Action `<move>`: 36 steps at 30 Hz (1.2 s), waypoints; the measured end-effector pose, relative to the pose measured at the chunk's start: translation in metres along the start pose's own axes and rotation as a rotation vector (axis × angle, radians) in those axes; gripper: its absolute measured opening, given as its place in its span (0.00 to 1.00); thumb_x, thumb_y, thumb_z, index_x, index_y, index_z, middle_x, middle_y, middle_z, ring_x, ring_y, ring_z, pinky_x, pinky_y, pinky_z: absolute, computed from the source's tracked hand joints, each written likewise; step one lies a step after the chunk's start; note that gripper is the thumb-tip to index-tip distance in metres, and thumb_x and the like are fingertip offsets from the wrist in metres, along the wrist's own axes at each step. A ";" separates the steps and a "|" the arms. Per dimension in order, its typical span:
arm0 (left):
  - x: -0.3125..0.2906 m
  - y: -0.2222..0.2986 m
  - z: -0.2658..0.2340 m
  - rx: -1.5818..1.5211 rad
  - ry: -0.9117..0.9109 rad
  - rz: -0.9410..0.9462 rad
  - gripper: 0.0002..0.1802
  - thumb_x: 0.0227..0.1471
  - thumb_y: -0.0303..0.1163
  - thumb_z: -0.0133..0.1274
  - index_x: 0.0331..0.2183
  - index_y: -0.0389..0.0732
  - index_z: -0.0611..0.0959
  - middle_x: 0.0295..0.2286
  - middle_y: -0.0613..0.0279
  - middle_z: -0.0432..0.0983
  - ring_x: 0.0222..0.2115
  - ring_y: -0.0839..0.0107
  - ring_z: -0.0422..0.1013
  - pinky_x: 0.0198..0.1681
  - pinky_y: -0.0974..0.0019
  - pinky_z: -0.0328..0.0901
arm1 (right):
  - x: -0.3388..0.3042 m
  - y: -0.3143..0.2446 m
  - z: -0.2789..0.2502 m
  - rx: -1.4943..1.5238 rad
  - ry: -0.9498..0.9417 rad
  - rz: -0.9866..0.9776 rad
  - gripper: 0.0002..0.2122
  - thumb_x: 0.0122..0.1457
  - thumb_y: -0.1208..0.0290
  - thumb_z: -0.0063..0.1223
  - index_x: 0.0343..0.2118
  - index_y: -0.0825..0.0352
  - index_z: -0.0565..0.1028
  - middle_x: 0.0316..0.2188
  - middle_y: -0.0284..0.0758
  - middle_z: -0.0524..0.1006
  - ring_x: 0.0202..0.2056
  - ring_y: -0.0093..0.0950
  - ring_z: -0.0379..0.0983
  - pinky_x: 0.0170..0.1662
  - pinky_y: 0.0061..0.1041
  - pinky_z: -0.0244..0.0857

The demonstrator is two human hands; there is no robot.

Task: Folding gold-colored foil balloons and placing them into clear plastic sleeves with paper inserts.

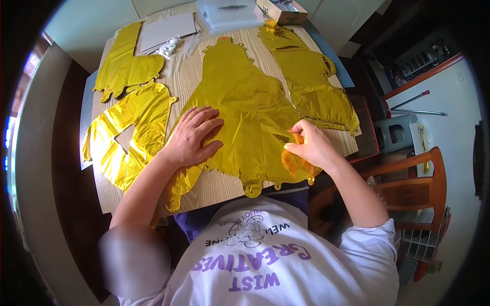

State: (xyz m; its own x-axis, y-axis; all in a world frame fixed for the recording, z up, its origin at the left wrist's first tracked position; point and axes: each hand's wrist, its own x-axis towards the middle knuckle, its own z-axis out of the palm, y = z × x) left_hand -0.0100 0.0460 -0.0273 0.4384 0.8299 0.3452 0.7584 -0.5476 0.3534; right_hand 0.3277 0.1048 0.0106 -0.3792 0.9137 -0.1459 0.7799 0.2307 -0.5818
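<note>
A large flat gold foil balloon [232, 97] lies in the middle of the table, with small tabs along its edges. My left hand [196, 135] rests on its left side, fingers stretched out and holding nothing. Near the balloon's lower right edge, my right hand [309, 144] pinches a crumpled, wispy orange piece [290, 162]; I cannot tell whether it is a cloth or something else. Another gold foil balloon [148, 109] with an opening in it lies left of my left hand. To the right of the large one is a further gold foil balloon [306, 76].
A gold foil balloon [125, 64] lies at the far left, beside grey-white sheets [168, 33] and a white tangled cord [169, 47]. At the back stand a clear plastic box [229, 15] and a small carton [283, 13]. A wooden chair [413, 186] stands at the right.
</note>
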 end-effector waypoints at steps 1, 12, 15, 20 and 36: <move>0.000 0.000 0.000 0.001 -0.005 0.002 0.29 0.48 0.41 0.62 0.50 0.40 0.78 0.54 0.48 0.70 0.58 0.47 0.64 0.63 0.46 0.56 | -0.001 0.000 0.000 -0.020 -0.048 0.063 0.19 0.51 0.64 0.68 0.40 0.70 0.75 0.40 0.44 0.79 0.44 0.38 0.76 0.51 0.34 0.68; 0.001 -0.002 0.000 0.003 -0.021 0.011 0.29 0.49 0.40 0.61 0.52 0.39 0.78 0.55 0.48 0.70 0.59 0.46 0.63 0.63 0.45 0.56 | 0.004 -0.007 -0.006 -0.054 -0.073 0.074 0.14 0.50 0.67 0.64 0.34 0.71 0.77 0.30 0.45 0.81 0.35 0.40 0.79 0.41 0.34 0.71; 0.001 -0.001 -0.002 0.004 -0.036 0.008 0.30 0.48 0.40 0.61 0.52 0.38 0.78 0.55 0.48 0.70 0.58 0.46 0.63 0.63 0.44 0.55 | 0.007 -0.001 -0.006 0.003 -0.043 0.048 0.15 0.49 0.68 0.64 0.36 0.71 0.76 0.33 0.45 0.81 0.37 0.39 0.79 0.43 0.33 0.71; 0.005 0.006 -0.007 0.048 -0.081 0.004 0.30 0.50 0.42 0.61 0.53 0.40 0.78 0.55 0.48 0.69 0.58 0.47 0.63 0.64 0.44 0.54 | 0.013 0.021 -0.003 0.368 -0.146 0.092 0.16 0.50 0.74 0.64 0.42 0.70 0.74 0.37 0.41 0.79 0.40 0.31 0.76 0.45 0.29 0.70; 0.032 0.041 0.013 0.093 -0.018 0.018 0.30 0.50 0.43 0.62 0.53 0.39 0.77 0.53 0.48 0.71 0.56 0.48 0.66 0.61 0.47 0.59 | 0.036 0.012 -0.050 -0.102 -0.236 -0.119 0.17 0.52 0.80 0.56 0.47 0.70 0.74 0.42 0.45 0.80 0.45 0.37 0.77 0.50 0.32 0.68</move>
State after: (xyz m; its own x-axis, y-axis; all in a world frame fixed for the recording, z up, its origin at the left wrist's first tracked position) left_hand 0.0417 0.0515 -0.0127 0.4601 0.8222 0.3351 0.7914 -0.5509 0.2651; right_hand 0.3484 0.1577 0.0386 -0.5671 0.7781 -0.2703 0.7644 0.3749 -0.5245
